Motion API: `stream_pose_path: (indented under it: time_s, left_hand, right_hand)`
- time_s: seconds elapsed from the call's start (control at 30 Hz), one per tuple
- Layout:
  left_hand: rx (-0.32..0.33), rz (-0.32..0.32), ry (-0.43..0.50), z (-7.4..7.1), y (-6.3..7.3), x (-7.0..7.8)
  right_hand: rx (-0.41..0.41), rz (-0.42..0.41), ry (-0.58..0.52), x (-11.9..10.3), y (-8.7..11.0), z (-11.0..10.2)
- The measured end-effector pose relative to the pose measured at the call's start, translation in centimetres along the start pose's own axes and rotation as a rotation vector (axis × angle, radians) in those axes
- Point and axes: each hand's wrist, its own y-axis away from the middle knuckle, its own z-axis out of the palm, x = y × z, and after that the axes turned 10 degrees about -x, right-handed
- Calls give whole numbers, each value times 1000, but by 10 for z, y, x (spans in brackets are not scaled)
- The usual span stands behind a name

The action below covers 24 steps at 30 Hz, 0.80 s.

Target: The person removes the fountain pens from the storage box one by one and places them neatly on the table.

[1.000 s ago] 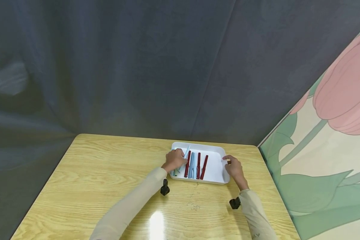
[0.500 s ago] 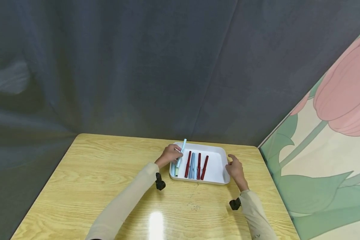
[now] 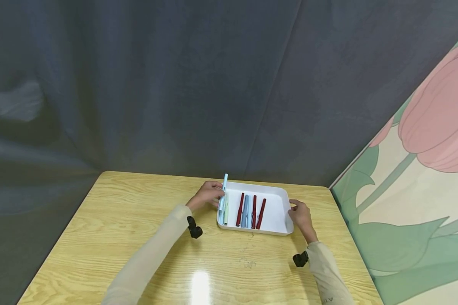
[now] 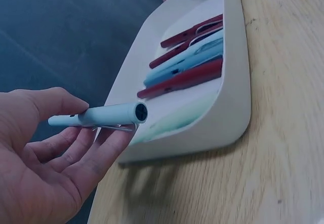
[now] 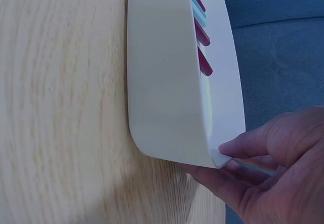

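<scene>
My left hand [image 3: 207, 193] pinches a light blue pen [image 4: 101, 115] with a metal clip between thumb and fingers, raised over the left end of the white tray [image 3: 276, 209]. At the tray's right end, my right hand [image 3: 301, 215] grips the rim, thumb inside and fingers outside, as the right wrist view shows. Inside the tray lie three dark red pens [image 3: 240, 209], a blue pen [image 3: 244, 211] and a pale blue pen [image 3: 249, 212], roughly side by side. A pale green pen [image 3: 226, 214] lies near the left wall, partly covered by the held pen.
The tray stands on a wood-grain table [image 3: 137, 212], close to its back edge. Behind hangs a dark grey curtain [image 3: 175, 106]. To the right rises a wall panel [image 3: 404, 212] with a tulip pattern. A black wrist camera [image 3: 194, 228] is strapped to the left wrist.
My left hand has lifted the light blue pen and carried it leftward to the tray's left end. My right hand, off the rim's inner side before, now holds the rim.
</scene>
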Motion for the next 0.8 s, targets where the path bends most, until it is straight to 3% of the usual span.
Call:
stream_pose_path:
  time_s: [0.2,0.47,0.8]
  left_hand:
    - [39,1,28,-18,11,-7]
    - [90,-24,-36,-32,24,-20]
    - [109,-39,-86,-49,28,-31]
  right_hand:
    - [-2,1,-10,2,-3,0]
    - [12,4,-17,3,-6,-7]
    - [17,24,-19,4,-8,-8]
